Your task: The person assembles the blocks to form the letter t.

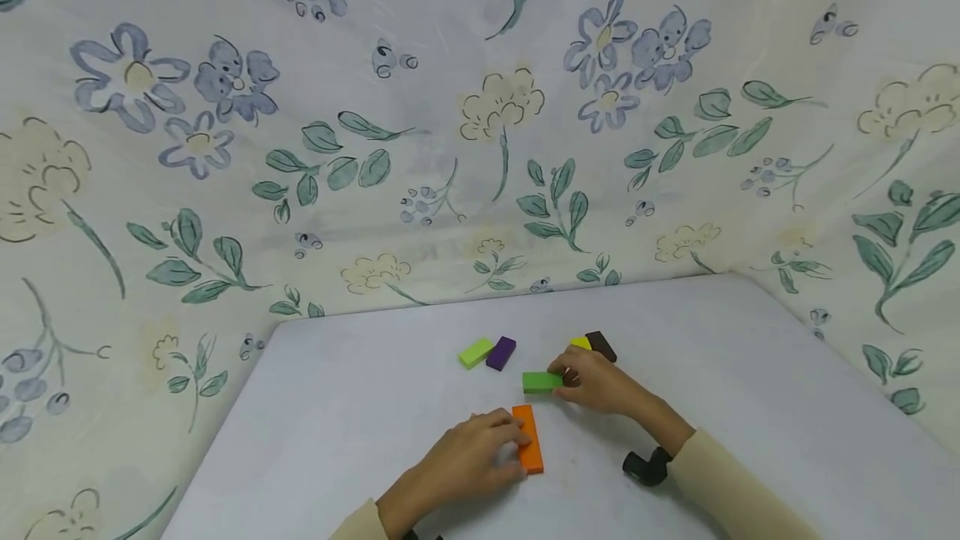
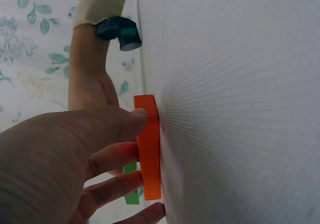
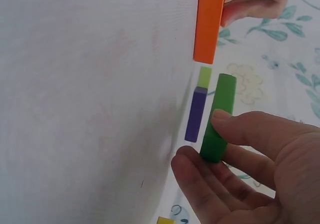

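Only the head view shows the brown block. The left hand grips the orange block, long way forward on the table; past it, the right hand pinches the green block, long way sideways.

Place uncertain (white table, floral backdrop)

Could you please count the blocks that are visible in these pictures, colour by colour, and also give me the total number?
Orange rectangular block: 1
Green rectangular block: 1
Lime-green rectangular block: 1
Purple rectangular block: 1
Yellow block, partly hidden: 1
Dark brown block: 1
Total: 6
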Demonstrator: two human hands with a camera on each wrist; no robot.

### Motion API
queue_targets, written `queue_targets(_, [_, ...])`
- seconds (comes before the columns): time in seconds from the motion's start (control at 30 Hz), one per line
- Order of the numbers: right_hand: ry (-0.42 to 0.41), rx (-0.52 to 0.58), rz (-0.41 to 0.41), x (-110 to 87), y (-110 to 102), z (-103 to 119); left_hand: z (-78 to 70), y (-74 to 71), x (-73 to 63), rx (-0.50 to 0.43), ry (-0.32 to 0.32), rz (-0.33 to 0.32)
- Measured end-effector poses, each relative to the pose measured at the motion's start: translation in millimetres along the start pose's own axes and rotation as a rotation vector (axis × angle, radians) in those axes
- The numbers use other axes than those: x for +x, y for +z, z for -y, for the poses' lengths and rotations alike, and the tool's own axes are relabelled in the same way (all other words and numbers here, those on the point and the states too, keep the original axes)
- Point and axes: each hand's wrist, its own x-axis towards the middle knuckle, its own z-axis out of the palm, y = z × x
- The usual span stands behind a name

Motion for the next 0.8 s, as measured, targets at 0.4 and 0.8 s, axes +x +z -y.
queue_targets(0.4, [0.013,-0.01,0.025,4.5,8.8,-10.7,3.1,0.0,1.0,-0.036,-0.049,0.039])
queue_targets(0.8, [0.017,-0.066,0.057,4.9,10.5,-6.5,1.6,-1.5,-0.1,-0.03,-0.033,0.026])
